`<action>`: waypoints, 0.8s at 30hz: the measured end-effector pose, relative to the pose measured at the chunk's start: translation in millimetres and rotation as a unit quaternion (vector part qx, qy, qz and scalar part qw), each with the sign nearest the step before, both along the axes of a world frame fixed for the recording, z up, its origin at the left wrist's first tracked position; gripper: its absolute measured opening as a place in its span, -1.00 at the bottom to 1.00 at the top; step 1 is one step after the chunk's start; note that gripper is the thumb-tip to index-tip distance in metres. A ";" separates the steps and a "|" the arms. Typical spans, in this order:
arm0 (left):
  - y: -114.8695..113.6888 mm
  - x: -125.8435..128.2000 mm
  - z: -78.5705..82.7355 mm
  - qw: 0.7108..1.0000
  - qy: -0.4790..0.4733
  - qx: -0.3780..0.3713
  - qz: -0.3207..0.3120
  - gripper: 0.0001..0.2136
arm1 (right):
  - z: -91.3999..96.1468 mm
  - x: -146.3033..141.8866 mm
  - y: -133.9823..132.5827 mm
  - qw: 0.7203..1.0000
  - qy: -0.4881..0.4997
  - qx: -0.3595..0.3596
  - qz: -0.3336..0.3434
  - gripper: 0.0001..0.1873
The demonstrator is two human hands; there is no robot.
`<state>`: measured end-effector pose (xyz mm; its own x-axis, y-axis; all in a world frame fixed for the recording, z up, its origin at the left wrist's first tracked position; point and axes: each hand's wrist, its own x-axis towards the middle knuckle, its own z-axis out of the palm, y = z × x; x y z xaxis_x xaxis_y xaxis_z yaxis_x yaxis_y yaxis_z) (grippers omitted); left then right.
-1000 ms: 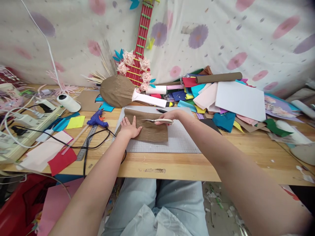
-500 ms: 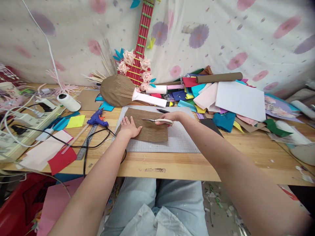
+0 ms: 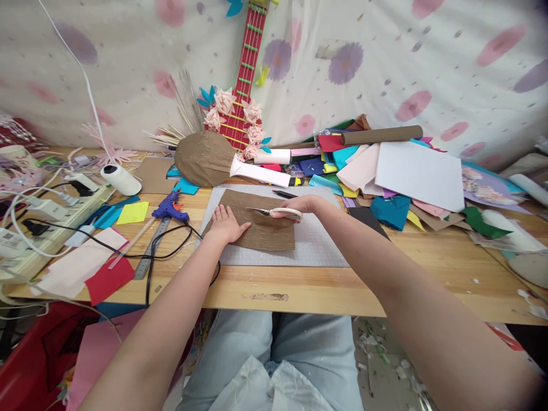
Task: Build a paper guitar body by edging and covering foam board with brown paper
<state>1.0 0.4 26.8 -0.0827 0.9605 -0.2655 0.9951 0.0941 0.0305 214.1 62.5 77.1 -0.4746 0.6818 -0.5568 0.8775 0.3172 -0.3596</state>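
A brown crepe paper sheet (image 3: 268,231) lies on a grey cutting mat (image 3: 312,245) on the wooden table (image 3: 334,291). My left hand (image 3: 226,224) lies flat on the sheet's left part, fingers spread. My right hand (image 3: 299,204) grips a pair of scissors (image 3: 276,212) with cream handles. Their blades point left over the sheet's upper part.
A blue glue gun (image 3: 169,209) with a black cord, a metal ruler (image 3: 149,248) and paper scraps lie at left, beside a power strip (image 3: 51,220). A brown paddle shape (image 3: 205,158) and a red paper guitar (image 3: 242,85) stand behind. Coloured paper sheets (image 3: 411,174) pile at right.
Almost nothing differs. The brown sheet and scissors have shifted very slightly, and my left hand stays pressed on the sheet.
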 end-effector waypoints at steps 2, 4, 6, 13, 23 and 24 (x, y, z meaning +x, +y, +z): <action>-4.1 4.1 2.6 1.000 -0.008 0.001 -0.005 -0.10 | 4.0 -1.6 1.0 1.000 -0.004 -0.003 -0.001 -0.23; -7.4 7.7 4.6 1.000 -0.013 0.002 -0.008 -0.10 | 7.1 -3.9 2.0 1.000 0.002 -0.013 0.001 -0.24; -9.5 10.0 6.0 1.000 -0.017 0.002 -0.009 -0.10 | 8.4 -6.1 3.3 1.000 0.009 -0.025 -0.002 -0.25; -10.7 10.5 7.8 1.000 -0.019 -0.008 -0.008 -0.10 | 3.6 -5.7 7.1 0.999 0.032 -0.038 0.001 -0.30; -11.3 14.5 5.8 1.000 -0.019 -0.004 0.005 -0.10 | -0.4 -5.1 -0.8 0.999 0.027 -0.029 0.010 -0.26; -11.5 15.1 5.6 1.000 -0.018 -0.004 0.006 -0.10 | -1.2 -4.8 -0.5 0.999 0.029 -0.030 0.011 -0.25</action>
